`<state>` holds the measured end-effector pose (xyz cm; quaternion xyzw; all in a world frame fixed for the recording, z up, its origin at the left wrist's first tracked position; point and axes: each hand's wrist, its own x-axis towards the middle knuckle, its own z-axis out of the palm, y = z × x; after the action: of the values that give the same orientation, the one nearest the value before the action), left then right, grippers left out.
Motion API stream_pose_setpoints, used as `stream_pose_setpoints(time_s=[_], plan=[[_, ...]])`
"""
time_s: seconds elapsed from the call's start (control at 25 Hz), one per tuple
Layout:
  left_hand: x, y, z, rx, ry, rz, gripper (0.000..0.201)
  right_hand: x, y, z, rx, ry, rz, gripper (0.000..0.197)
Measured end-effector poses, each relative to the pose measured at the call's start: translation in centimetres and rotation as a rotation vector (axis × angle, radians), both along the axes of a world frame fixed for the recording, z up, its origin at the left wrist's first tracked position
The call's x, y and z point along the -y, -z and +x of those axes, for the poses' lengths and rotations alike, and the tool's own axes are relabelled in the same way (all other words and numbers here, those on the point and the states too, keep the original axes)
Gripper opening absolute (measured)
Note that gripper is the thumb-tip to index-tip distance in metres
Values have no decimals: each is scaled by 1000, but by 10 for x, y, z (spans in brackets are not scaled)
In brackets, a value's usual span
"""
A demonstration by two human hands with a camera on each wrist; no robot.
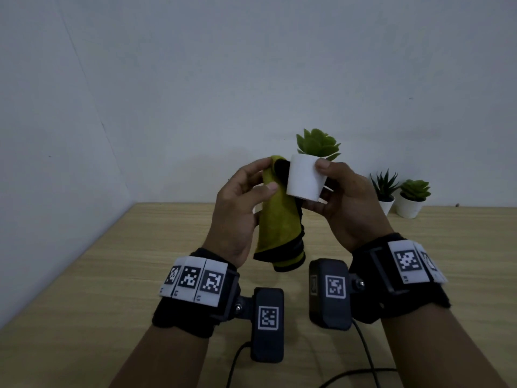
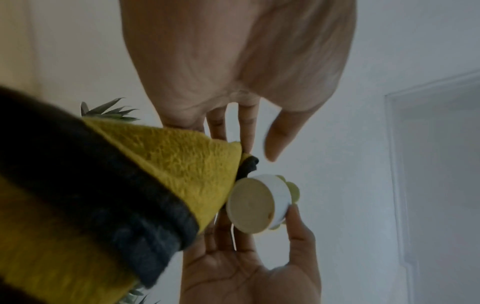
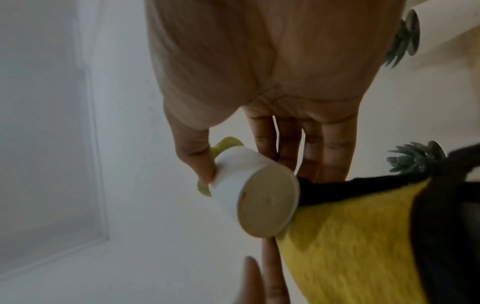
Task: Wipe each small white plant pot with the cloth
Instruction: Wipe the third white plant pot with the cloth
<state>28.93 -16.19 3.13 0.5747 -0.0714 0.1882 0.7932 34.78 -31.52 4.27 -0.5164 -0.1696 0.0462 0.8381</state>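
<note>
My right hand holds a small white pot with a green succulent in the air above the table, thumb on the near side near the rim and fingers behind. My left hand pinches a yellow cloth with a dark border, which hangs down and touches the pot's left side. In the left wrist view the cloth meets the pot near its base. From the right wrist, the pot shows its round underside, with the cloth beside it.
Two more small white pots stand at the back right of the wooden table by the wall: one with a spiky plant, one with a rosette succulent. Cables run along the table's front edge.
</note>
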Motion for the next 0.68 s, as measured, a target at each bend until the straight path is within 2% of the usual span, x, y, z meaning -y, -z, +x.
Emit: stream_pose_setpoints(time_s=[0.12,0.16,0.2,0.36,0.44,0.6,0.68], plan=[[2,2,4,-8,-12,-107,56,3,3,3,-66,-131,123,83],[3,3,5,-12,-4,-124,54,3,3,2,-73,-171,151,96],[3,3,4,-12,4,-130,50,3,3,2,-75,-195,171,102],[5,3,2,13,51,-117,35,5,4,0,-63,-205,200,72],[11,1,1,19,51,-45,27,4,6,1,-53,-180,188,64],[17,1,0,17,-33,114,26,1,8,5,-34,-80,105,60],[17,0,0,-39,-50,134,37,1,9,7,-5,-41,59,48]])
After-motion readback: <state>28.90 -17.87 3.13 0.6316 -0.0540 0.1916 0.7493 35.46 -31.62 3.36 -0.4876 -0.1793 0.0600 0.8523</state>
